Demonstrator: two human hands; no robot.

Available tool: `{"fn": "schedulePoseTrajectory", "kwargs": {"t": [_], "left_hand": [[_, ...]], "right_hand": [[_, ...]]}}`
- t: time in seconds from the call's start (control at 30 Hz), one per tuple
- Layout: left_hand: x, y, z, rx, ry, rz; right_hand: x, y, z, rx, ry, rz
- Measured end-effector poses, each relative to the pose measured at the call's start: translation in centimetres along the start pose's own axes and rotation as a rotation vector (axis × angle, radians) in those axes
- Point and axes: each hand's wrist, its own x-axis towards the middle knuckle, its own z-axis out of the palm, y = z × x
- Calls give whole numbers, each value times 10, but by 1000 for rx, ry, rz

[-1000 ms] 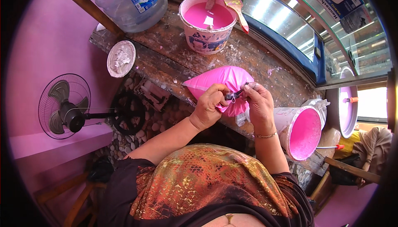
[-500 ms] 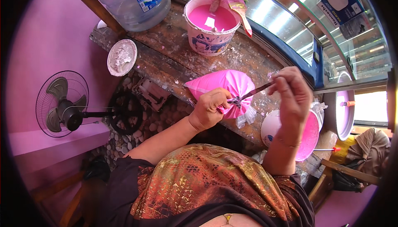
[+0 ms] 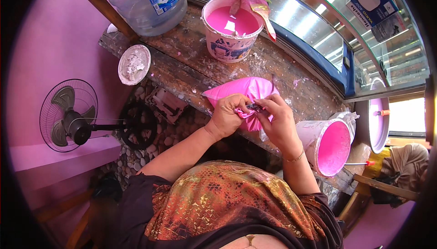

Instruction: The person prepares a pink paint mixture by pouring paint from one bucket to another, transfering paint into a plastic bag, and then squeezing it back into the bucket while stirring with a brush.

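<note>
A plastic bag filled with pink paint (image 3: 239, 87) rests on the table's near edge, its neck gathered into a twisted bunch. My left hand (image 3: 226, 116) is closed around that gathered neck. A thin dark strip (image 3: 254, 106), like a strip of rubber, is wrapped about the neck. My right hand (image 3: 280, 121) pinches the strip right beside the left fingers, and a loose end seems to stick up behind the right fingers. The right fingertips partly hide the knot area.
Beyond the bag, a bucket of pink paint (image 3: 233, 44) stands with a paintbrush (image 3: 269, 27) across its rim. At right a pink-coated bucket (image 3: 314, 146) lies tilted. A water jug (image 3: 145, 8), a white-crusted lid (image 3: 134, 65), a fan (image 3: 73, 117) and a glass case (image 3: 314, 26) surround the wooden table (image 3: 182, 62).
My right hand has come down and left from holding the strip stretched out, and now meets my left hand at the bag's neck. My left hand keeps its grip.
</note>
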Motion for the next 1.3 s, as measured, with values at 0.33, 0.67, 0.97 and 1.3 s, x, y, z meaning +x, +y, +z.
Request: {"fn": "schedulePoseTrajectory", "kwargs": {"t": [0.33, 0.67, 0.97, 1.3], "left_hand": [[2, 9, -4, 64, 16, 77], [5, 7, 1, 123, 24, 123], [9, 13, 3, 75, 52, 111], [15, 22, -10, 448, -64, 249]], "right_hand": [[12, 22, 5, 733, 157, 239], [38, 28, -12, 614, 432, 279], [4, 11, -4, -65, 13, 199], [2, 16, -9, 88, 37, -11]]}}
